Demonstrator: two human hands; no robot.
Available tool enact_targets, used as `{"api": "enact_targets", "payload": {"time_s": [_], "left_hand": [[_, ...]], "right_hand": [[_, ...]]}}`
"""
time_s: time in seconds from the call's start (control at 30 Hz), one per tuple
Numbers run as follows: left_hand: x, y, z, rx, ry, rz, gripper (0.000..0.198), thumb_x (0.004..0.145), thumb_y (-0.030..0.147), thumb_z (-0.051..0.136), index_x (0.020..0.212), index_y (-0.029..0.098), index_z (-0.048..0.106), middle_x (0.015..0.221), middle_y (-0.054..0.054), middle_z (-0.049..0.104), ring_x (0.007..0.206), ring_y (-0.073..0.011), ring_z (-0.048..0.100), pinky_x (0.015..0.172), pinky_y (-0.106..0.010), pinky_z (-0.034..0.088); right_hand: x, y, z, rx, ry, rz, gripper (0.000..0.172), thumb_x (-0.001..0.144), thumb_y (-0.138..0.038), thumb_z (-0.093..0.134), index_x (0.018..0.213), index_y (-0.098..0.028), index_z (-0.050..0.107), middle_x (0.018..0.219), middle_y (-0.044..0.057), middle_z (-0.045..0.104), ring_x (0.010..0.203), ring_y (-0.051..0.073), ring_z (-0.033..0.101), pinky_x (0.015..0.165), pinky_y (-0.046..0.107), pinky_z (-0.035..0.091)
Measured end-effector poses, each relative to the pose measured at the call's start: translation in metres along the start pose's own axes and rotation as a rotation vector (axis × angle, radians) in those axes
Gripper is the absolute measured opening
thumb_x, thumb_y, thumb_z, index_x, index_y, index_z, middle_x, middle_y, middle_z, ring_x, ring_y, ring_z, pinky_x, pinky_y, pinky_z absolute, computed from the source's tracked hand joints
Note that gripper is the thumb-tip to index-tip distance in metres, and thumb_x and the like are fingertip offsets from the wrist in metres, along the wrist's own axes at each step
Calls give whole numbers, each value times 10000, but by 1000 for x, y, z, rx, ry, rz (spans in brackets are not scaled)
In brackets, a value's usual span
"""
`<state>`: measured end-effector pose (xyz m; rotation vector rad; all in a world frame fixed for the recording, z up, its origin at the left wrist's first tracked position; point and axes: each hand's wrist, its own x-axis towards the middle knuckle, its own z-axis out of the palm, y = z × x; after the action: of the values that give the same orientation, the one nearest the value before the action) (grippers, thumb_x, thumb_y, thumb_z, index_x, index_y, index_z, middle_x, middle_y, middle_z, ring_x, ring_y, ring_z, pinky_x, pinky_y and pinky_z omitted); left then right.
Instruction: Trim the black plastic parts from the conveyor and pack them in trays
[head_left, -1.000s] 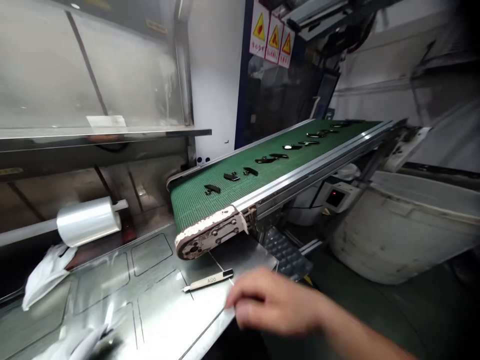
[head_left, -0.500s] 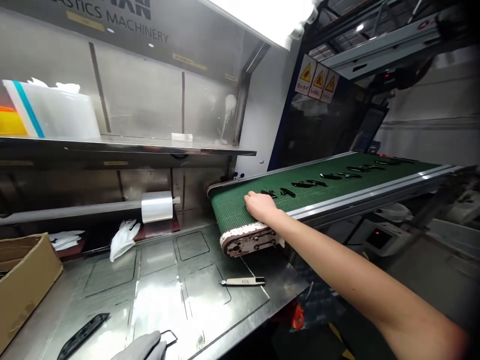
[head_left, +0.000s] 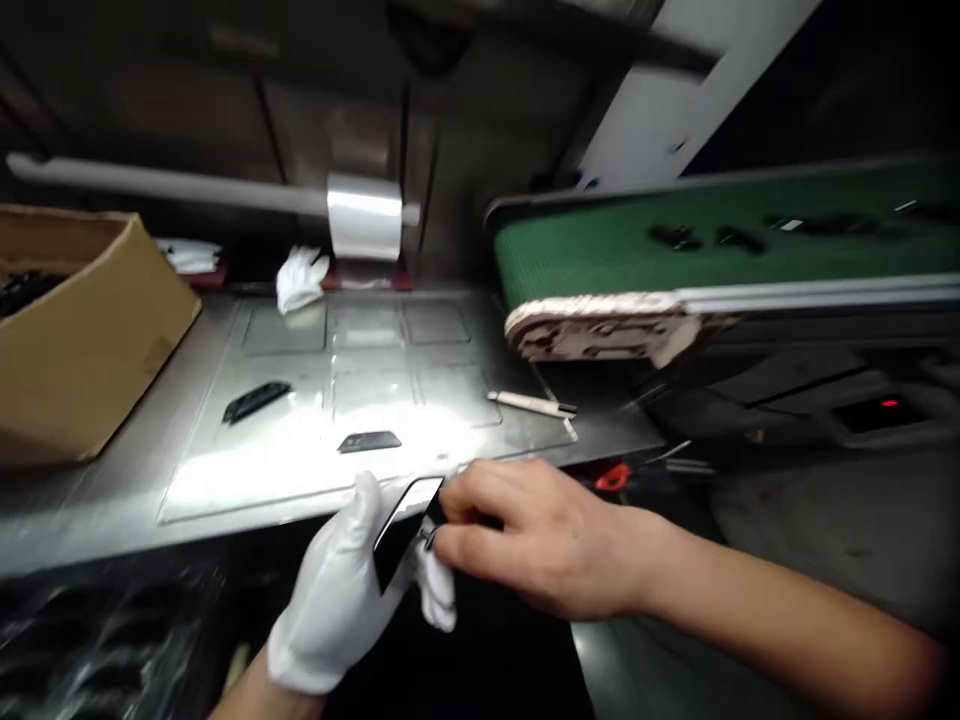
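Note:
My left hand (head_left: 330,590), in a white glove, holds a glossy black plastic part (head_left: 401,530) just off the table's front edge. My bare right hand (head_left: 544,540) pinches black plastic at the right end of that part; blur hides whether this is a second piece. On the metal table (head_left: 300,480) beyond lie a long black part (head_left: 255,400) and a smaller black part (head_left: 369,441). A utility knife (head_left: 531,403) with a pale handle rests to the right of them.
A green conveyor belt (head_left: 585,245) carrying several black parts juts in from the right. An open cardboard box (head_left: 97,370) stands at left, a dark tray (head_left: 112,640) below it. Behind are a film roll (head_left: 365,218) and a white glove (head_left: 301,280).
My right hand has come back from the conveyor to meet my left hand. The view has tilted down. A smaller black part now shows on the table.

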<state>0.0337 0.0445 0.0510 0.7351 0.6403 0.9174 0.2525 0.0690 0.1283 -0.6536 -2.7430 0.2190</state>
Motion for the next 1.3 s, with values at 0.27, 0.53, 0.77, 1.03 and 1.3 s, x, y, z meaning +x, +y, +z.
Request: {"api": "enact_targets", "payload": {"time_s": [0.27,0.53,0.77,1.03,1.3], "left_hand": [[-4,-48,21,-305,148,-106,655,1031,660,368,1164,140,744,408,34,528,307,-143,497,354,-239,363],[1,-55,33,-373,136,-260,722,943,765,470,1410,244,647,467,56,549,390,-135,545,415,-236,459],[8,-62,37,-319,185,-292,738,939,778,457,1387,227,659,429,64,536,363,-136,532,385,-228,423],[1,-70,22,-254,121,-266,935,945,831,242,1392,100,616,548,-52,689,489,-199,644,522,-297,503],[-9,-76,10,-234,61,-141,459,973,524,633,1360,280,672,852,-40,803,770,-192,751,687,-283,594]], "right_hand": [[-43,-4,81,569,345,290,284,976,-55,544,1184,-220,647,1077,76,626,939,167,632,785,286,538],[-48,-44,122,1374,693,866,246,1021,-425,662,1172,-230,664,924,4,649,722,92,591,610,184,495],[-58,-42,122,1375,646,936,194,1024,-390,668,1049,-202,712,895,-9,706,740,93,646,658,188,536],[-65,-22,112,796,673,518,245,974,-137,713,1199,-233,719,1139,63,736,1069,196,709,927,337,612],[-71,-14,108,822,476,513,250,990,-113,661,1210,-215,723,1205,60,709,1098,172,693,947,290,586]]}}
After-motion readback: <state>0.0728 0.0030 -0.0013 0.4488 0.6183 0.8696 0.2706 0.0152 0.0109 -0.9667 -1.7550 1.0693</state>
